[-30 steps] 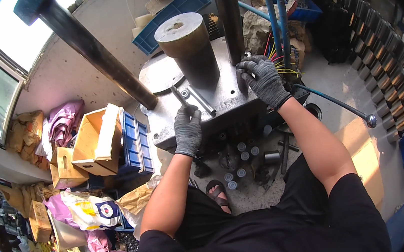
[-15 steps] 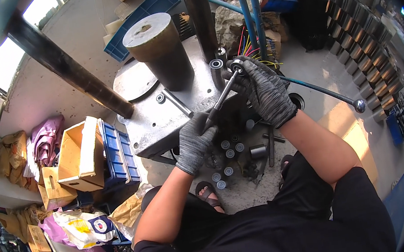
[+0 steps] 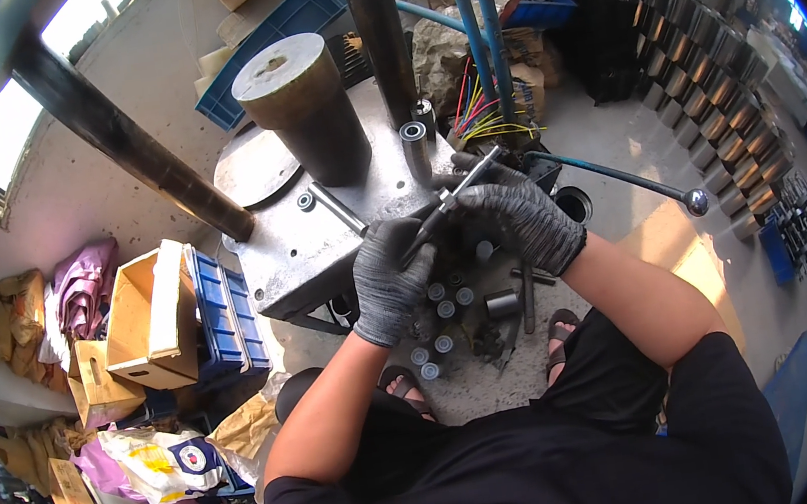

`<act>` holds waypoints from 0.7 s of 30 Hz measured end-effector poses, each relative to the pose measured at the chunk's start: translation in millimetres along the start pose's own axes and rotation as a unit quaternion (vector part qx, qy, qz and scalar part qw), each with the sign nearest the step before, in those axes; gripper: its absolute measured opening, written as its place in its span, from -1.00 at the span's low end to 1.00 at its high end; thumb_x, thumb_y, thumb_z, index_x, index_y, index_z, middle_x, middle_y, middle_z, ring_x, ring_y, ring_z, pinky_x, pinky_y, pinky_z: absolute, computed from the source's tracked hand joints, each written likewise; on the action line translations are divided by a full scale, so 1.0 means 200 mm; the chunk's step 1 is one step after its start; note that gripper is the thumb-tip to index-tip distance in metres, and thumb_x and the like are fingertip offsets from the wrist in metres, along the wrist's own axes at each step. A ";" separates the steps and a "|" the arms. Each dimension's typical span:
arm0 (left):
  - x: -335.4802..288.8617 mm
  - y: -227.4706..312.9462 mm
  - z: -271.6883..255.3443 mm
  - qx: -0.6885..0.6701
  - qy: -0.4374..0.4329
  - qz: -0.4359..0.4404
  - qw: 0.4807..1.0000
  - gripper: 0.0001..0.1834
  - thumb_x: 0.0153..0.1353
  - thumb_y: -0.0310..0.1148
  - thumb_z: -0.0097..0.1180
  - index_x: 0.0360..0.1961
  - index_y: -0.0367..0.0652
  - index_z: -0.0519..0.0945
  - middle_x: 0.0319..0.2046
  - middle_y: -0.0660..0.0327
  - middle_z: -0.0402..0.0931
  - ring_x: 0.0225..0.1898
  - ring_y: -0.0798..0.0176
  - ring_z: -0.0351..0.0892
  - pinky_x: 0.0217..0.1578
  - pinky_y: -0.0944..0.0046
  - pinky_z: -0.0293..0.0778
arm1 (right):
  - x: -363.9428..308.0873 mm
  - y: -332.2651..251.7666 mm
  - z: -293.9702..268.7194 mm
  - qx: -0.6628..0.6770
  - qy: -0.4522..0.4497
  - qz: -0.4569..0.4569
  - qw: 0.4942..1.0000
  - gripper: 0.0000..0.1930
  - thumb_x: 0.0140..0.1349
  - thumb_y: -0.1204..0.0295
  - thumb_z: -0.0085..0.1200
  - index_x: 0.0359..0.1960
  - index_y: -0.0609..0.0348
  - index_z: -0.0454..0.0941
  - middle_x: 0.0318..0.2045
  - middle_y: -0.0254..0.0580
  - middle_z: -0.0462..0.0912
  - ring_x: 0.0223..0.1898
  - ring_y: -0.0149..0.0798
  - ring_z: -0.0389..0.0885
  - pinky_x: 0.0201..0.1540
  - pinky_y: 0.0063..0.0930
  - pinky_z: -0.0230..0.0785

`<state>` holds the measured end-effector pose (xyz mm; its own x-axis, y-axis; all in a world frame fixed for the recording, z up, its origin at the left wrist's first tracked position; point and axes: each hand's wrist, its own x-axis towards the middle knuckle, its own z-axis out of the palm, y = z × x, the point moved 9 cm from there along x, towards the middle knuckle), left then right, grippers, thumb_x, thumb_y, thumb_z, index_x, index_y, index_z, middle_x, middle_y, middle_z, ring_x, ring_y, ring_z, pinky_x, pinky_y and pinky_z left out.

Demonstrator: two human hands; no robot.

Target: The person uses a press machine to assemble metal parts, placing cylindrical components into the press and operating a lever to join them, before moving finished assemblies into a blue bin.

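Both my hands wear grey knit gloves and meet just in front of the steel machine table (image 3: 284, 262). My left hand (image 3: 389, 282) is closed round the dark lower part of a slim metal rod (image 3: 480, 172), whose bright end points up and to the right. Partway along the rod sits a small metal ring (image 3: 448, 200). The fingers of my right hand (image 3: 529, 224) are closed at this ring; gloves partly hide it. On the table beyond stand an upright metal tube with a bearing-like top (image 3: 415, 140), a lying metal tube (image 3: 338, 208) and a small bearing (image 3: 306, 201).
A thick round ram (image 3: 306, 113) rises from the table between dark posts (image 3: 122, 135). A ball-ended lever (image 3: 696, 202) sticks out to the right. Several small cylinders (image 3: 445, 308) lie on the floor below my hands. Cardboard boxes (image 3: 146, 329) and a blue crate (image 3: 229, 309) stand left.
The ring was at the rod's far end and now sits lower along it, with the bright tip showing beyond. My right hand has moved down and nearer my left. The view has shifted slightly.
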<state>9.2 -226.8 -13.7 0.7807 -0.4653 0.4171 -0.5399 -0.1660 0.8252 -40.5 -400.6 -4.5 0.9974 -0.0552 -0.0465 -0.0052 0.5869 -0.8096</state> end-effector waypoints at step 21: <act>-0.11 -0.03 0.42 0.191 -0.321 0.077 0.924 -0.62 0.10 -0.37 0.36 -0.04 -0.20 0.64 -0.04 -0.01 0.55 0.03 -0.11 0.55 0.09 0.04 0.50 | -0.79 -0.28 -1.46 -0.567 0.176 0.154 0.790 -0.58 0.50 0.04 0.01 0.06 0.14 0.59 -0.34 -0.16 0.72 -0.51 -0.39 0.62 -0.38 -0.46 0.51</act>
<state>-32.0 -288.7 -60.2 0.4034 -0.9088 0.1061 -0.7971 -0.2922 0.5284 -218.3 -661.5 -122.6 0.8553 -0.3894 -0.3417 -0.5042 -0.4739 -0.7219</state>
